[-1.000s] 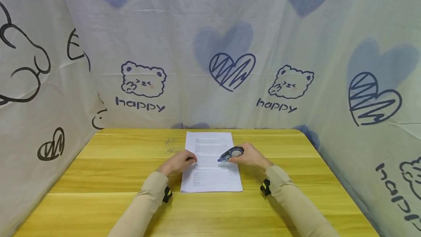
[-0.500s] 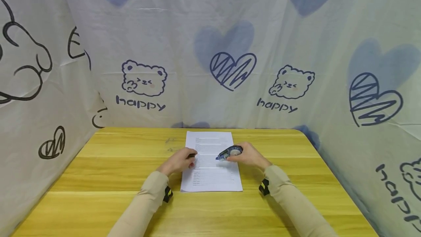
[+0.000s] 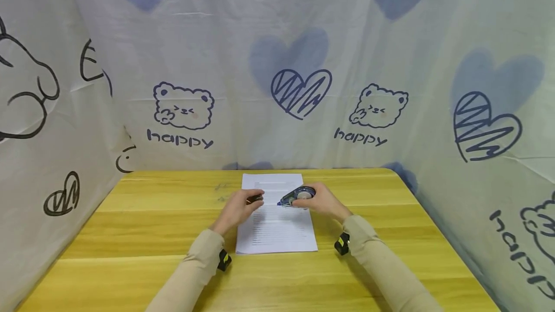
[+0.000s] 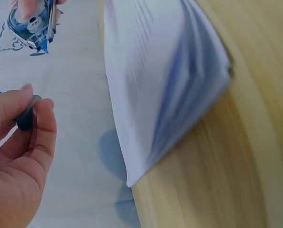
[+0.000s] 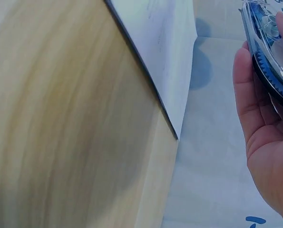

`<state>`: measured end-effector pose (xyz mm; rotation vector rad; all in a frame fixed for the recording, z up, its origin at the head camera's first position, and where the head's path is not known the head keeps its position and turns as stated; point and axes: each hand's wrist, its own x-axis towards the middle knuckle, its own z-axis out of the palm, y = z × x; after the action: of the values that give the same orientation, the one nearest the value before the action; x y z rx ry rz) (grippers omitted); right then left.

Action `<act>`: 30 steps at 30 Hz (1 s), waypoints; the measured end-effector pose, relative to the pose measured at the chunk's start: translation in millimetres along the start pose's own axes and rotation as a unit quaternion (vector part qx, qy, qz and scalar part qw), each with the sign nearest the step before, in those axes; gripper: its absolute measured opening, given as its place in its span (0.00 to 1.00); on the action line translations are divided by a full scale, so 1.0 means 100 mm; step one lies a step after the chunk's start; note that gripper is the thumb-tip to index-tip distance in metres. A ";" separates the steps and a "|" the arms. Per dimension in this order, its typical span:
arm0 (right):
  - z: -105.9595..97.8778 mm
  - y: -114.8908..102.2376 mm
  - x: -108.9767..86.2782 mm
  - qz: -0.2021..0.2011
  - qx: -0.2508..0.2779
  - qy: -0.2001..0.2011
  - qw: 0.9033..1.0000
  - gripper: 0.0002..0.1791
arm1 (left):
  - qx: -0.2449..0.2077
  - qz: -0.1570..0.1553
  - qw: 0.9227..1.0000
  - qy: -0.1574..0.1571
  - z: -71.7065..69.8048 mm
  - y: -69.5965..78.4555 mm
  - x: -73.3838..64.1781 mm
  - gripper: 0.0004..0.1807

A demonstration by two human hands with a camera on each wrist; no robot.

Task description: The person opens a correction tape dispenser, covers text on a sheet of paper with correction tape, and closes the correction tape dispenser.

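Note:
My right hand (image 3: 327,202) holds a clear, dark-blue correction tape (image 3: 298,196) over the printed sheets, its blue tip pointing left. In the right wrist view, fingers and thumb wrap the body of the correction tape (image 5: 264,52). Facing that tip, my left hand (image 3: 236,210) pinches a small dark cap (image 4: 25,117) between thumb and fingers. A narrow gap separates the cap from the tip in the head view. Beneath both hands lies a stack of printed paper (image 3: 282,232), the lines of text too small to read. The left hand overlaps the stack's left edge.
The yellow wood-grain table (image 3: 130,235) carries the paper near its back edge. Behind and at the sides hangs a white cloth (image 3: 243,124) with hearts, bears and lettering. A black band with a camera (image 3: 342,243) sits at the right wrist.
My left hand has risen from the paper's left edge, bringing the dark cap into plain sight. My right hand has shifted slightly left and up with the correction tape. The paper stays in place.

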<state>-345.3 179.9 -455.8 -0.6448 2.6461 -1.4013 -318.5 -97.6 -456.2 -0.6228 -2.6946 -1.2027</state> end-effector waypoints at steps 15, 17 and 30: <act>0.00 -0.10 0.02 0.032 0.022 0.028 0.999 0.21 | -0.052 0.008 0.998 0.038 0.05 0.01 0.02 0.13; 0.00 -0.11 0.02 0.032 0.024 0.030 0.999 0.21 | -0.056 0.011 0.998 0.039 0.05 0.03 0.02 0.13; 0.05 -0.13 0.05 -0.006 0.042 0.029 0.999 0.21 | -0.088 0.038 0.995 0.008 0.07 0.06 0.02 0.15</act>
<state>-344.7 167.6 -447.5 -0.6217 2.6150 -1.5481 -317.7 -87.7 -456.0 -0.7285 -2.5463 -1.4276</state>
